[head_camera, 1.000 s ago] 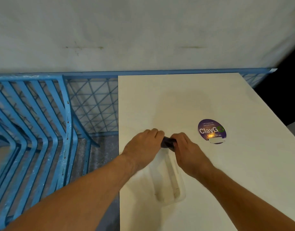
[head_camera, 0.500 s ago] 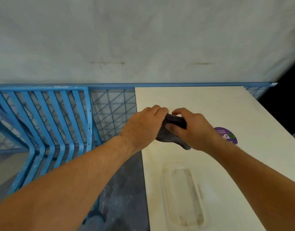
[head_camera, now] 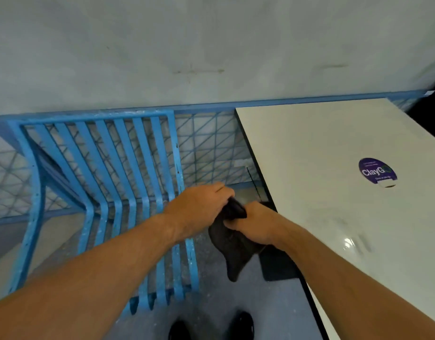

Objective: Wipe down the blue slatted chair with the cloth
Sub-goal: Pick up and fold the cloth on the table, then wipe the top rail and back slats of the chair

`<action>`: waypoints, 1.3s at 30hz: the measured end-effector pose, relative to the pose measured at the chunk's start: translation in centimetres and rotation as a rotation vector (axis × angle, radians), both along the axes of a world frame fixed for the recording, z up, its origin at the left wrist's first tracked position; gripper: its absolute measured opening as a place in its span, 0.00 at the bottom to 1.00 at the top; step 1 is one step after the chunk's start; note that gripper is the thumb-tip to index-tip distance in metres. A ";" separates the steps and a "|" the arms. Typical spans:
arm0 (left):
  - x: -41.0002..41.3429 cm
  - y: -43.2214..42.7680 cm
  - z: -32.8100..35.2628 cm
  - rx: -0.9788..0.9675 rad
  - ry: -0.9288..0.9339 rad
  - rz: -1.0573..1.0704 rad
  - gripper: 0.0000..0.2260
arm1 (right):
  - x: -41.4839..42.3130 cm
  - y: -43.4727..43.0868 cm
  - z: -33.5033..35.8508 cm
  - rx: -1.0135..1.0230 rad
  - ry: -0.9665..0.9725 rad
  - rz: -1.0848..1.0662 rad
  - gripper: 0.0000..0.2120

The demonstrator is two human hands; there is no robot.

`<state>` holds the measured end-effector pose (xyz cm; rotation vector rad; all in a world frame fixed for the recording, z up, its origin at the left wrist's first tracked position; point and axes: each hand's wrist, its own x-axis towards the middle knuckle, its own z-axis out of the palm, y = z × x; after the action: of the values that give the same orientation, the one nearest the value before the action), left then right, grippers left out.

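Fingers (head_camera: pixel 220 190) of the left hand (head_camera: pixel 199 207) curl over the top of a dark cloth (head_camera: pixel 232 251), while the right hand (head_camera: pixel 254 225) pinches the same bunch from the opposite side. Both hands are closed on the fabric. The cloth is held in the air, its loose tail hanging toward the grey floor (head_camera: pixel 211 303), in the gap between the blue slatted chair (head_camera: pixel 128 168) and the white desk (head_camera: pixel 322 180).

The chair stands just left of the hands, its seat slats running under the left forearm and its back rising toward a blue mesh railing (head_camera: pixel 206 143) along the pale wall (head_camera: pixel 211 45). A purple round sticker (head_camera: pixel 377 171) lies on the desk, well apart from the hands. Two dark shoes (head_camera: pixel 241 325) show at the bottom edge.

The step appears to be readying the cloth, with no slat touched yet. Folding the bunch into a flat pad for one hand would likely serve best, as would wiping along each slat rather than across it. The dangling tail could catch in the gaps if left loose.
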<state>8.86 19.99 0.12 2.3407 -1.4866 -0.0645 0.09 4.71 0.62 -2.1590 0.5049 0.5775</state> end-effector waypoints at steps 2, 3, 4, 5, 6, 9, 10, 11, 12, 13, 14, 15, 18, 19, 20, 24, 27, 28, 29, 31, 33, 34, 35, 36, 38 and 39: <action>-0.1 1.3 -1.2 0.029 0.048 0.020 0.12 | -0.2 1.7 -2.1 0.040 -0.012 -0.049 0.16; -0.2 1.7 -1.8 0.035 0.048 0.036 0.11 | -0.4 2.2 -2.9 0.058 -0.007 -0.071 0.18; -0.3 2.1 -2.4 0.039 0.023 0.053 0.12 | -0.7 2.7 -3.8 0.067 0.008 -0.088 0.20; -0.4 2.6 -3.0 0.049 0.029 0.081 0.13 | -1.2 3.0 -4.8 0.071 0.028 -0.106 0.20; -0.6 3.1 -3.7 0.069 0.108 0.133 0.14 | -1.7 3.3 -5.9 0.080 0.051 -0.122 0.21; -0.7 5.3 -6.2 0.161 0.283 0.221 0.17 | -3.7 3.7 -9.1 0.132 0.116 -0.160 0.17; -0.6 6.0 -7.0 0.179 0.298 0.245 0.17 | -4.3 3.9 -10.1 0.143 0.133 -0.171 0.16; -0.6 6.8 -7.9 0.191 0.328 0.277 0.16 | -4.8 4.1 -11.1 0.155 0.142 -0.193 0.15; -0.6 7.5 -8.7 0.193 0.359 0.318 0.15 | -5.3 4.4 -12.0 0.169 0.143 -0.225 0.14; -0.6 8.2 -9.5 0.207 0.391 0.359 0.14 | -5.8 4.8 -12.8 0.187 0.135 -0.275 0.13; -0.7 8.8 -10.5 0.227 0.409 0.384 0.13 | -6.2 5.2 -13.4 0.208 0.126 -0.333 0.11; -0.7 9.4 -11.3 0.247 0.418 0.400 0.11 | -6.5 5.5 -14.0 0.232 0.128 -0.386 0.10; -0.8 11.0 -13.6 0.267 0.472 0.398 0.12 | -6.5 6.2 -15.7 0.234 0.230 -0.403 0.13; -0.7 11.5 -14.4 0.271 0.491 0.391 0.13 | -6.2 6.2 -16.1 0.216 0.272 -0.374 0.15; -0.6 12.0 -15.1 0.277 0.503 0.385 0.13 | -5.9 6.2 -16.6 0.192 0.294 -0.361 0.17; -0.3 14.0 -17.9 0.267 0.550 0.389 0.16 | -4.8 6.9 -19.1 -0.006 0.227 -0.489 0.20; 0.1 14.5 -19.8 0.211 0.589 0.409 0.15 | -4.6 10.9 -22.0 -0.136 0.101 -0.533 0.28; 0.4 14.4 -20.4 0.197 0.594 0.418 0.15 | -4.5 12.8 -23.3 -0.159 0.057 -0.512 0.29; 0.7 14.2 -21.1 0.189 0.608 0.429 0.15 | -4.4 14.6 -24.7 -0.176 0.016 -0.476 0.28; 1.3 13.6 -22.5 0.166 0.645 0.461 0.15 | -4.1 17.7 -27.1 -0.189 -0.072 -0.462 0.27; 2.0 13.0 -23.6 0.135 0.663 0.491 0.15 | -4.0 19.4 -29.1 -0.272 -0.095 -0.543 0.29; 2.3 12.7 -24.0 0.116 0.663 0.499 0.14 | -4.0 19.9 -29.8 -0.393 -0.091 -0.508 0.31; 2.5 12.4 -24.4 0.095 0.662 0.505 0.15 | -3.9 20.3 -30.3 -0.481 -0.097 -0.452 0.32; 2.7 12.1 -24.7 0.076 0.659 0.510 0.15 | -3.8 20.6 -30.6 -0.470 -0.117 -0.399 0.33; 3.0 11.6 -25.1 0.047 0.665 0.529 0.17 | -3.8 20.8 -31.4 -0.344 -0.217 -0.321 0.35; 3.1 11.3 -25.3 0.027 0.680 0.544 0.17 | -4.0 20.8 -31.6 -0.297 -0.277 -0.307 0.36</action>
<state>11.96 31.33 -25.14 2.3112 -0.5184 -0.6596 -3.93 25.46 -31.03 -2.3273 0.7880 0.0328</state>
